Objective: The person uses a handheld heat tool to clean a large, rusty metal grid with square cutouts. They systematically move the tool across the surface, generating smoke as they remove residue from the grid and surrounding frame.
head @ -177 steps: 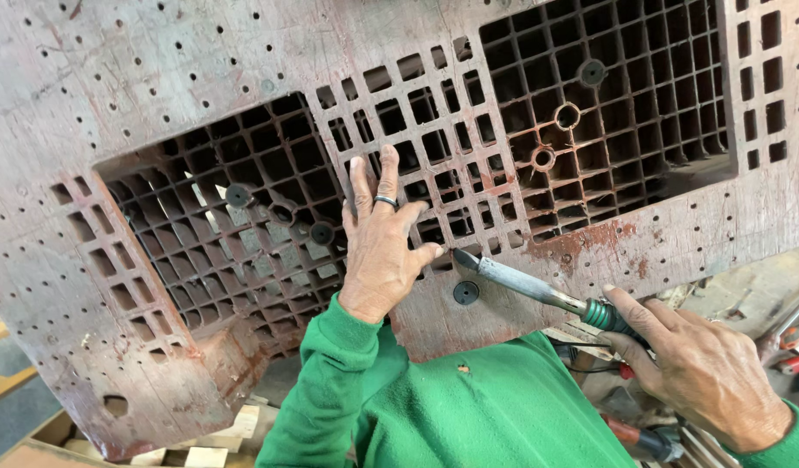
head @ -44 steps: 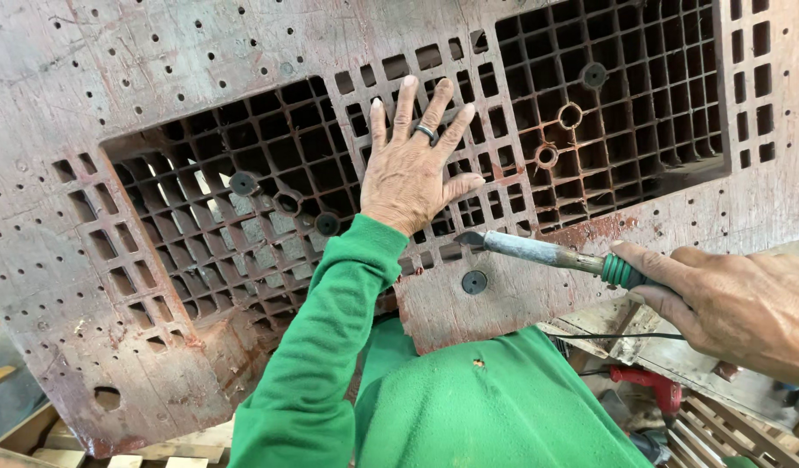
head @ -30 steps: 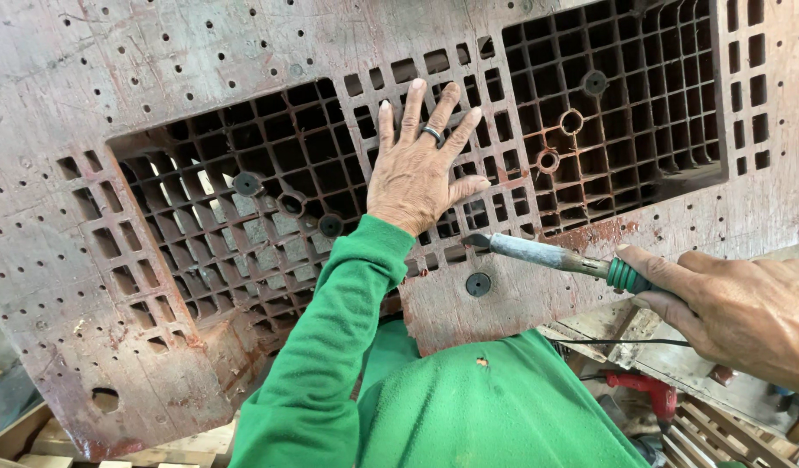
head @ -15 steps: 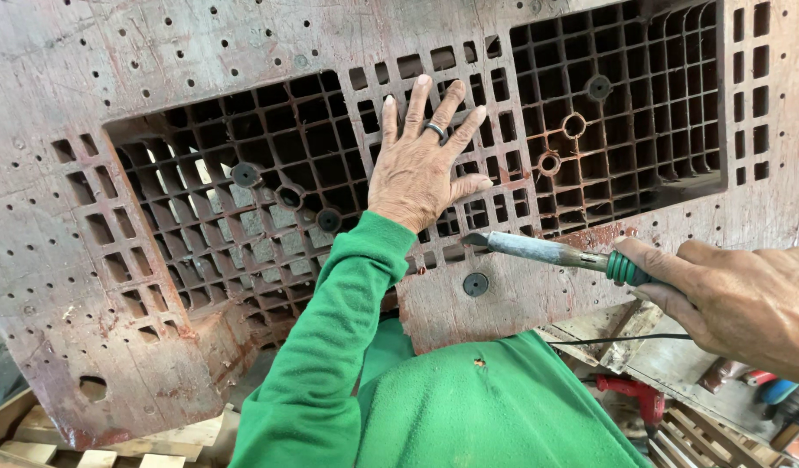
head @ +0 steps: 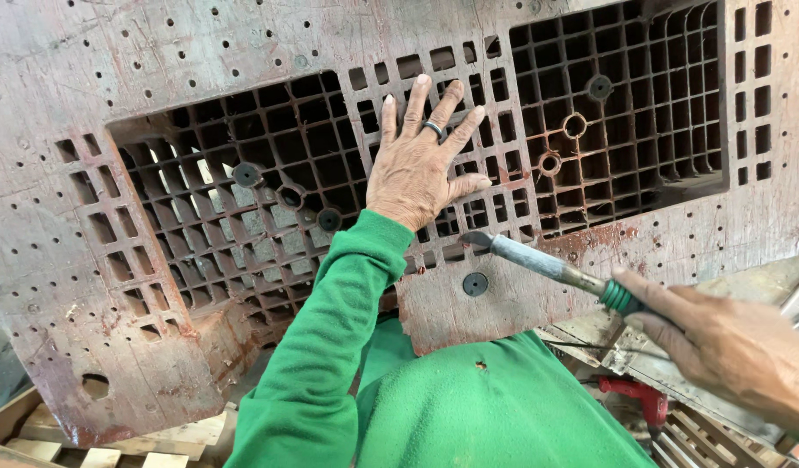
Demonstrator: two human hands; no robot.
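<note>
A large worn plastic pallet [head: 156,52] with a grid of square openings stands tilted up in front of me. My left hand [head: 414,169], with a ring on one finger, lies flat against its grid, fingers spread. My right hand [head: 729,347] grips the green handle of a metal scraper-like tool [head: 538,262]. The tool's flat tip rests at the pallet's surface, just right of and below my left hand, above a round black plug [head: 475,283]. Green sleeves cover my arms.
Rust-coloured stains mark the pallet's lower edge [head: 616,238]. A red-handled tool [head: 633,394] and metal pieces lie at the lower right. Wooden slats [head: 113,442] lie at the lower left under the pallet.
My left hand stays pressed flat on the grid. The tool tip has kept close to the same spot beside the black plug; the view has shifted slightly.
</note>
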